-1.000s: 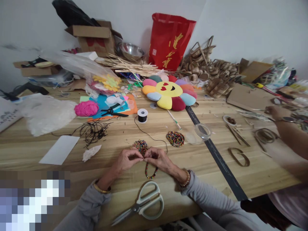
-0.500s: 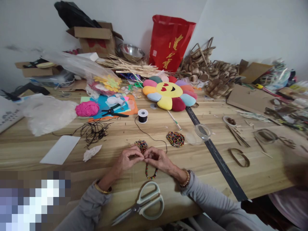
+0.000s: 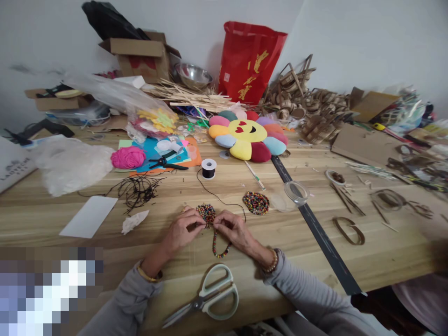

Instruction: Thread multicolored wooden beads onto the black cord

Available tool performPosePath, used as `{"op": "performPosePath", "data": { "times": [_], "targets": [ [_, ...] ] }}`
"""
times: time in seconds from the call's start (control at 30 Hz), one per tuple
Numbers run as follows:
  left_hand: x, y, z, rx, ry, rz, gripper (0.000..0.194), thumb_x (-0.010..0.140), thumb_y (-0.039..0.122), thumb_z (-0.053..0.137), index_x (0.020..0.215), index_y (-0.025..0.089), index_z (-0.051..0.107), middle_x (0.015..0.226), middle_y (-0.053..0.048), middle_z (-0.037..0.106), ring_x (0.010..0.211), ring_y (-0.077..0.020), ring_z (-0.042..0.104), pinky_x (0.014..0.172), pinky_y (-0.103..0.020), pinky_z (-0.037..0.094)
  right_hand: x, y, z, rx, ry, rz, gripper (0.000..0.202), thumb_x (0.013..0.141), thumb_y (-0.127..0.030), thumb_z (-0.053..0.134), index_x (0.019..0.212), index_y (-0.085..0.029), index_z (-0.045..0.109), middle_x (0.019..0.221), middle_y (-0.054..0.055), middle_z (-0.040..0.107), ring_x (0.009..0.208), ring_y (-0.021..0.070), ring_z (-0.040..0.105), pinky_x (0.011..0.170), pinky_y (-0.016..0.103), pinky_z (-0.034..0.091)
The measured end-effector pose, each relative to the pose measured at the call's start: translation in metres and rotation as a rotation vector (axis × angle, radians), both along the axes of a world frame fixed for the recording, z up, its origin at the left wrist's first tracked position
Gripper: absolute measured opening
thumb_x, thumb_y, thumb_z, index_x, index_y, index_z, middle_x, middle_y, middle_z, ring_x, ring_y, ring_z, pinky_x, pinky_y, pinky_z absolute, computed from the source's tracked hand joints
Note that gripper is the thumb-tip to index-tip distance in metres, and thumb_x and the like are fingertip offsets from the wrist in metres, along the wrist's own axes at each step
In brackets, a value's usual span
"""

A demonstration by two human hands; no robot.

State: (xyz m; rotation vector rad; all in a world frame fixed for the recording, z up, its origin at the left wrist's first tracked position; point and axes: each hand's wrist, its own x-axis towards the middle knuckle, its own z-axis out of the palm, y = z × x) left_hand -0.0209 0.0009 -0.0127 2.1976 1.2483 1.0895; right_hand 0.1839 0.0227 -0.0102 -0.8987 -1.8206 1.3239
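Thumb and fingertips of my left hand (image 3: 185, 229) are pinched together at the left edge of a pile of small multicoloured beads (image 3: 206, 213); what they grip is too small to make out. Across a small gap, my right hand (image 3: 235, 229) pinches the end of a beaded string (image 3: 220, 255), which hangs in a loop onto the wood below it. A coiled bead strand (image 3: 256, 203) lies to the right. Black cord runs from a white spool (image 3: 209, 169) toward my right hand. Large scissors (image 3: 219, 291) rest nearest to me, blades pointing left.
A colourful flower cushion (image 3: 248, 135) sits at the back middle. Black tangled cord (image 3: 138, 189), white card (image 3: 88, 216) and pliers (image 3: 168, 163) lie left. A dark strip (image 3: 325, 245) crosses the table (image 3: 280, 275) at right, under a clear round lid (image 3: 296, 192). Another person's sleeve shows lower right.
My fingertips, which were touching, have parted slightly. The left hand has shifted a little left, toward the edge of the bead pile, and more of the pile shows between my hands.
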Motion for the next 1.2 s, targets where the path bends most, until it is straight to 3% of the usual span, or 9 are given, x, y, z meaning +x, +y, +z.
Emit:
{"op": "performPosePath", "data": {
  "times": [0.33, 0.73, 0.87, 1.0, 1.2],
  "targets": [
    [0.002, -0.006, 0.005, 0.058, 0.339, -0.049, 0.01, 0.083, 0.016, 0.06, 0.078, 0.017, 0.068, 0.078, -0.004, 0.062, 0.085, -0.0201, 0.05, 0.082, -0.034, 0.041, -0.001, -0.003, -0.012, -0.136, 0.02, -0.024, 0.015, 0.077, -0.029, 0.064, 0.082, -0.015, 0.062, 0.073, 0.002, 0.061, 0.061, 0.0113, 0.051, 0.058, 0.023, 0.04],
    [0.0, -0.006, 0.003, 0.076, 0.395, -0.049, 0.012, 0.085, 0.017, 0.058, 0.079, 0.018, 0.068, 0.079, -0.004, 0.064, 0.088, -0.0201, 0.052, 0.086, -0.036, 0.04, -0.002, -0.003, -0.012, -0.105, -0.019, -0.005, 0.013, 0.078, -0.027, 0.062, 0.082, -0.015, 0.06, 0.072, 0.0, 0.059, 0.06, 0.0098, 0.049, 0.056, 0.021, 0.039],
    [0.001, -0.006, 0.001, 0.059, 0.319, -0.048, 0.013, 0.086, 0.016, 0.057, 0.078, 0.017, 0.068, 0.079, -0.004, 0.067, 0.085, -0.0191, 0.056, 0.085, -0.035, 0.042, -0.002, -0.004, -0.012, -0.087, -0.021, 0.007, 0.011, 0.079, -0.026, 0.062, 0.08, -0.015, 0.061, 0.071, 0.0, 0.059, 0.06, 0.0096, 0.048, 0.057, 0.021, 0.038],
    [0.001, -0.003, -0.003, 0.029, 0.07, 0.01, 0.011, 0.084, 0.016, 0.059, 0.078, 0.016, 0.068, 0.075, -0.004, 0.071, 0.073, -0.0159, 0.061, 0.075, -0.03, 0.047, -0.003, -0.004, -0.01, -0.111, 0.007, 0.023, 0.013, 0.078, -0.028, 0.062, 0.08, -0.014, 0.061, 0.068, 0.0, 0.058, 0.057, 0.0089, 0.046, 0.054, 0.021, 0.037],
    [0.0, 0.001, 0.003, -0.155, -0.179, -0.01, 0.01, 0.079, 0.023, 0.066, 0.075, 0.016, 0.072, 0.073, -0.006, 0.073, 0.07, -0.0171, 0.065, 0.071, -0.029, 0.05, -0.004, -0.004, -0.011, -0.149, 0.052, 0.043, 0.019, 0.077, -0.033, 0.066, 0.08, -0.015, 0.061, 0.069, 0.0, 0.058, 0.057, 0.0087, 0.047, 0.053, 0.02, 0.036]
  ]
}}
